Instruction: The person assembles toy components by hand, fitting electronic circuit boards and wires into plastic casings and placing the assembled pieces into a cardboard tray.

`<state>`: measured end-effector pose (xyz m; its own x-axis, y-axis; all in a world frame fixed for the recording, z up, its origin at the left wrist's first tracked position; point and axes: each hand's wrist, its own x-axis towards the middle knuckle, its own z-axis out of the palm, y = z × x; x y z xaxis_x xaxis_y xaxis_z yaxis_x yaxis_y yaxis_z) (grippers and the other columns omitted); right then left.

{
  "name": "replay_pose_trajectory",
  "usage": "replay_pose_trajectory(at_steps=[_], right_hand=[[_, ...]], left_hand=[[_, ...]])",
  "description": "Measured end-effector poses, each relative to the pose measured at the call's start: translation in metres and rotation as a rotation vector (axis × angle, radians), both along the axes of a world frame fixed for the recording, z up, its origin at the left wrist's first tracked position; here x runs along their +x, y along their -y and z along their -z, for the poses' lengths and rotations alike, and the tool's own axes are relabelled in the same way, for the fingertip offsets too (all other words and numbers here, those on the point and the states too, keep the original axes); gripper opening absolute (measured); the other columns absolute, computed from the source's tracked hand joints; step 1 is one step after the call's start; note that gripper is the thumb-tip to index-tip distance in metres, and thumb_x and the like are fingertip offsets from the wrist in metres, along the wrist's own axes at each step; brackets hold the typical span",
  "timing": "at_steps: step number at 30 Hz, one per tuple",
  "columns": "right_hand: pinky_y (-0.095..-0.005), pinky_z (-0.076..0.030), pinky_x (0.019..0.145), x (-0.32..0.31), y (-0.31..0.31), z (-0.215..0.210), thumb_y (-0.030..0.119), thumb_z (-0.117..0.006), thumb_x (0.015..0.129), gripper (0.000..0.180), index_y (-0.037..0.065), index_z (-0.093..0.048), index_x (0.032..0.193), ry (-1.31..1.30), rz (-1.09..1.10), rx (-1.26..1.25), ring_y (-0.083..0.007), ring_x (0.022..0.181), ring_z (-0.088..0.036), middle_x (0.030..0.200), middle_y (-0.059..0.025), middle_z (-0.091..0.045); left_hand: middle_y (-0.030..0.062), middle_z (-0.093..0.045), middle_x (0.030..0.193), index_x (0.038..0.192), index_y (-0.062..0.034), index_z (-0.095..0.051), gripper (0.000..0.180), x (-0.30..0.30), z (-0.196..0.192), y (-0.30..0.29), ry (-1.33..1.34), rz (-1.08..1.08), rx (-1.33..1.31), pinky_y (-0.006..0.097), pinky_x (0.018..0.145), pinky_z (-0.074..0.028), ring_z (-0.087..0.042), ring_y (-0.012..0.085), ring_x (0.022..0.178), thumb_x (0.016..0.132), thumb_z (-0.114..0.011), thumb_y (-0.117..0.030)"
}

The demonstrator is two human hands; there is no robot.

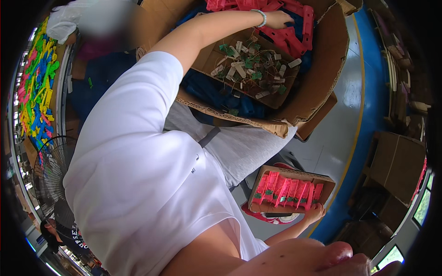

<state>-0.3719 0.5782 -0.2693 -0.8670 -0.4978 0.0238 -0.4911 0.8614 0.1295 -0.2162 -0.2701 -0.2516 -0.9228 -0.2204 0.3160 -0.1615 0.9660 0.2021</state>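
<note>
left hand [279, 19] up in the big box [322, 69], grip closed on red plastic pieces [290, 39], right hand [314, 212] clamped under one small tray [291, 189] of pink parts, roughly seven

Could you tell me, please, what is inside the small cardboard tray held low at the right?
The small cardboard tray holds a row of pink plastic pieces standing side by side, with small green bits among them. The tray floor beneath them is covered. One hand grips its lower edge.

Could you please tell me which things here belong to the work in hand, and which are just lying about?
In hand:
left hand among the loose pink plastic parts
right hand holding the small cardboard tray of pink parts
box of small white and green pieces

Lying about:
fan
multicoloured plastic pile
closed cardboard box
</note>
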Motion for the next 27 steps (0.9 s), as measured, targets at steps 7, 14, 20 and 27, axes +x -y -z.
replay_pose_trajectory(at_steps=[7,14,20,27], right_hand=[[-0.0427,-0.044,0.098,0.023,0.083,-0.103,0.011,-0.062,0.086,0.02,-0.002,-0.067,0.1,-0.057,-0.192,-0.18,-0.033,0.116,-0.052,0.112,-0.0132,-0.066],[-0.038,-0.052,0.089,0.055,0.344,-0.212,0.003,-0.067,0.085,0.012,-0.001,-0.068,0.096,-0.343,-0.813,-0.494,-0.0288,0.107,-0.061,0.102,-0.0087,-0.069],[-0.0328,-0.052,0.08,0.112,0.52,-0.251,0.014,-0.069,0.085,0.016,0.006,-0.071,0.098,0.133,-0.791,-0.643,-0.0225,0.091,-0.067,0.092,-0.0087,-0.071],[-0.0355,-0.052,0.083,0.058,0.634,-0.14,0.031,-0.069,0.081,0.029,0.011,-0.073,0.101,0.46,-0.575,-0.407,-0.0265,0.092,-0.068,0.094,-0.0116,-0.072]], left_hand=[[0.0114,-0.06,0.126,0.129,-0.0096,-0.053,0.056,-0.07,-0.001,-0.055,0.558,0.041,-0.403,0.04,0.097,-0.046,-0.059,0.0229,0.114,0.08,-0.074,-0.025],[0.0161,-0.067,0.113,0.101,-0.0057,-0.072,0.029,-0.028,0.005,-0.024,0.627,0.089,-0.174,0.045,0.087,-0.051,-0.062,0.0355,0.109,0.082,-0.065,-0.026],[0.0181,-0.064,0.12,0.111,-0.0058,-0.068,0.035,-0.013,0.006,-0.033,0.491,0.042,-0.066,0.046,0.09,-0.05,-0.06,0.0361,0.113,0.082,-0.064,-0.024],[0.0181,-0.062,0.123,0.116,-0.006,-0.066,0.037,-0.017,0.025,-0.035,0.496,-0.085,0.049,0.046,0.09,-0.05,-0.059,0.0351,0.114,0.082,-0.064,-0.022]])
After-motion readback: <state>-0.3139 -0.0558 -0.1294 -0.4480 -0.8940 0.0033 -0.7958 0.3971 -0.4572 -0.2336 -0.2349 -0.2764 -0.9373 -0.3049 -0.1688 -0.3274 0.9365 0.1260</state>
